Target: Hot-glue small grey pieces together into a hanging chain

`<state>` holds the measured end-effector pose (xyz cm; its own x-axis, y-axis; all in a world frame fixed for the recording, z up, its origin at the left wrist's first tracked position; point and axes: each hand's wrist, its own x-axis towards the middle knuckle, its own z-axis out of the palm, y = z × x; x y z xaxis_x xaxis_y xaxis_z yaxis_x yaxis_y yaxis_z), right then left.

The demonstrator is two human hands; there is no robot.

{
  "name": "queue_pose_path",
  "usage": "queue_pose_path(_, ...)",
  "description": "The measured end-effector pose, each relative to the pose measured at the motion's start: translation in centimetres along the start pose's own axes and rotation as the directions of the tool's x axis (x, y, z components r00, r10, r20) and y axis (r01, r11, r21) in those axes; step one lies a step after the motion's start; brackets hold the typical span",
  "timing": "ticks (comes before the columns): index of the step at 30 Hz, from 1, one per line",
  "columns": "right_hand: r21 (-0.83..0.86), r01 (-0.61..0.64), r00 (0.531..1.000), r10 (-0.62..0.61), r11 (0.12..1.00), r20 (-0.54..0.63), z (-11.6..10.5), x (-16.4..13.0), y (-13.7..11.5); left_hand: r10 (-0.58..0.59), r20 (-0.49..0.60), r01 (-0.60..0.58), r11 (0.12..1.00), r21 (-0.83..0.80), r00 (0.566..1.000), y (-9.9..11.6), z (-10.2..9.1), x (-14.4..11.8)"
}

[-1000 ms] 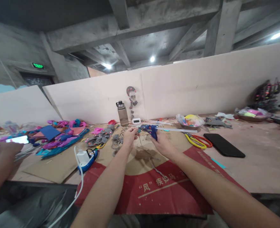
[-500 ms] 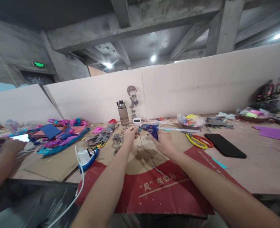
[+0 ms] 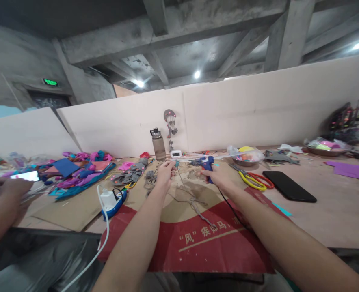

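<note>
Between the fingertips of my left hand (image 3: 166, 173) is a small teal piece (image 3: 177, 163), with a grey string (image 3: 182, 182) trailing down from it. My right hand (image 3: 217, 175) grips a blue hot glue gun (image 3: 208, 163), its nozzle pointing left, a little apart from the teal piece. A clear glue stick (image 3: 228, 155) juts out of the gun's back, and a black cord runs down under my right forearm. Beneath both hands lies a red and tan printed paper sheet (image 3: 204, 251); grey yarn (image 3: 202, 217) rests on it.
Scissors with yellow and red handles (image 3: 255, 181) and a black phone (image 3: 289, 186) lie on the right. A bottle (image 3: 158, 146) stands at the back. Left are a power strip (image 3: 114, 202), felt pieces (image 3: 82, 174) and another person's hands (image 3: 11, 194) holding a phone.
My right hand has drawn the glue gun to the right, away from the teal piece. My left hand stays nearly in place, still pinching it. The string now shows more clearly.
</note>
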<state>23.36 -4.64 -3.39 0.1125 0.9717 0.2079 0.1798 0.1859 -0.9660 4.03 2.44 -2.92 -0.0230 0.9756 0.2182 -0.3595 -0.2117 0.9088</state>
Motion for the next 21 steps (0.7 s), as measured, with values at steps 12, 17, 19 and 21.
queue_pose_path(12, -0.632, 0.033, 0.966, -0.188, 0.774, -0.18, -2.7, 0.4, 1.3, 0.111, 0.186, -0.135, 0.983, 0.122, 0.976, -0.2, 1.2, -1.3)
queue_pose_path(17, -0.392, 0.202, 0.954, -0.271, 0.898, -0.131, 0.2, 0.3, -0.4, 0.258, 0.191, -0.307, 0.901, 0.308, 0.947, 0.1, 2.1, -2.4)
queue_pose_path(19, -0.08, 0.237, 0.963, -0.245, 0.968, -0.111, 1.8, 0.2, -0.7, 0.346, 0.216, -0.406, 0.827, 0.389, 0.913, 0.5, 2.6, -3.2)
queue_pose_path(21, 0.206, 0.208, 0.978, -0.201, 0.956, -0.056, 3.1, 0.0, -0.9, 0.416, 0.236, -0.478, 0.76, 0.441, 0.879, 0.9, 3.1, -4.0)
